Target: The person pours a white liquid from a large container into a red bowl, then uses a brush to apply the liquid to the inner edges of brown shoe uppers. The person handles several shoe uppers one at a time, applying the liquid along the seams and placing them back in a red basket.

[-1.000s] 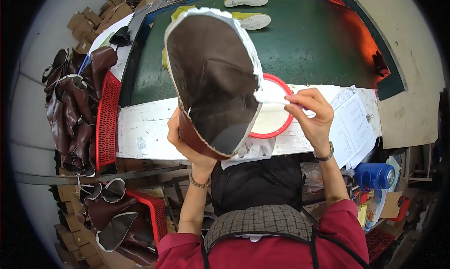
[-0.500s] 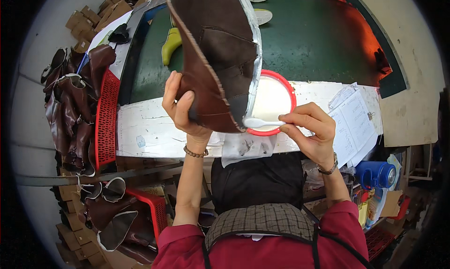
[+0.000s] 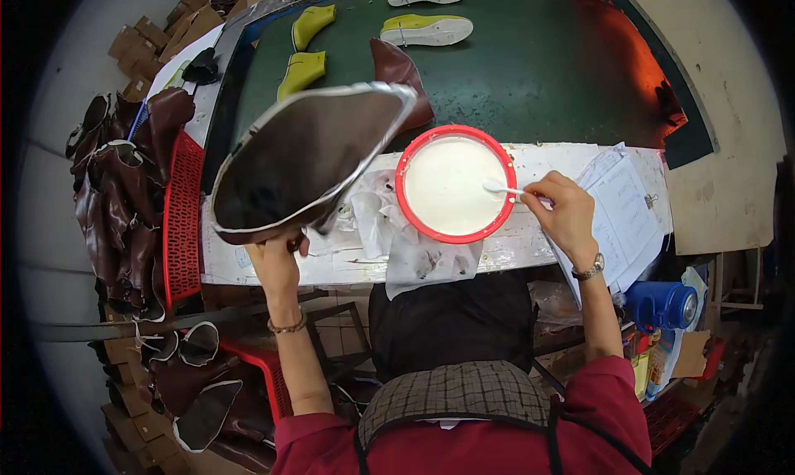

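Observation:
My left hand (image 3: 280, 264) grips a brown leather boot upper (image 3: 290, 156) from below, its wide opening edged with a whitish band turned toward me. Part of my fingers is hidden behind the leather. Between the fingertips of my right hand (image 3: 568, 214) is the handle of a small white spoon (image 3: 497, 187). The spoon's head is over the cream-white liquid (image 3: 447, 177) in a round tub with a red rim (image 3: 401, 181). A second brown leather piece (image 3: 402, 69) stands behind the tub, partly covered by the upper in my hand.
Lime-yellow shoe forms (image 3: 313, 26) and pale-soled ones (image 3: 429, 31) lie on the green belt (image 3: 530, 77). A red basket (image 3: 184, 218) with brown leather uppers stands left. Papers (image 3: 621, 214) lie at the right, with a blue flask (image 3: 658, 307) below. Stained sheets (image 3: 435, 260) are under the tub.
My left hand has swung the boot upper left and down, turning its opening toward me. The spoon has moved right, away from the leather edge and over the tub.

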`<state>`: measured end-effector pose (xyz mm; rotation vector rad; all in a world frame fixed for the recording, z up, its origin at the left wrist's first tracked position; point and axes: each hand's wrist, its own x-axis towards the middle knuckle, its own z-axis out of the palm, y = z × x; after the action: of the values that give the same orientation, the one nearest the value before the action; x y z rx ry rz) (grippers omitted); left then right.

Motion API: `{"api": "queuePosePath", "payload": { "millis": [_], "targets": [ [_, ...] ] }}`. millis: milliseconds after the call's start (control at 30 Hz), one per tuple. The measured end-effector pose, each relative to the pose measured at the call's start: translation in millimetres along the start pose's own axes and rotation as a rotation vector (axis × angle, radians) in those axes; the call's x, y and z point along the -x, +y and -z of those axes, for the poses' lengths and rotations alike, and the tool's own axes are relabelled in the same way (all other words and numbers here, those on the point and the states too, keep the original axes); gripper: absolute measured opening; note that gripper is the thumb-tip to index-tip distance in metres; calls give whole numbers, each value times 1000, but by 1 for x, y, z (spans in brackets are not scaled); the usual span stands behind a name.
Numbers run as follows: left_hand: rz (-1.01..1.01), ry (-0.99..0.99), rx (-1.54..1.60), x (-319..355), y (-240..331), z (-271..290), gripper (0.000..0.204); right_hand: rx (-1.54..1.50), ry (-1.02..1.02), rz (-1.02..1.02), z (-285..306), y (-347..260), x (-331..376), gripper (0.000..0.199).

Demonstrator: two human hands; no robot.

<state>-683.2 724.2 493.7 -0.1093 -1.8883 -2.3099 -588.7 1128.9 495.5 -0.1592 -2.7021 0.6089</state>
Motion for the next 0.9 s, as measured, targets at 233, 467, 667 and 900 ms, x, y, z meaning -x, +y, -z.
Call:
{"api": "queuePosePath", "payload": {
  "millis": [233, 467, 667, 900],
  "targets": [
    [384, -112, 205, 28, 5, 9, 14, -561, 123, 129, 19, -27, -22, 19],
    [495, 422, 440, 34, 1, -8, 30, -542, 43, 294, 26, -44, -44, 16],
    [588, 42, 475, 31, 3, -1, 33, -612, 65, 255, 22, -47, -36, 11],
    [702, -197, 405, 43, 5, -23, 36, -517, 69, 410, 23, -67, -60, 11]
  ]
}}
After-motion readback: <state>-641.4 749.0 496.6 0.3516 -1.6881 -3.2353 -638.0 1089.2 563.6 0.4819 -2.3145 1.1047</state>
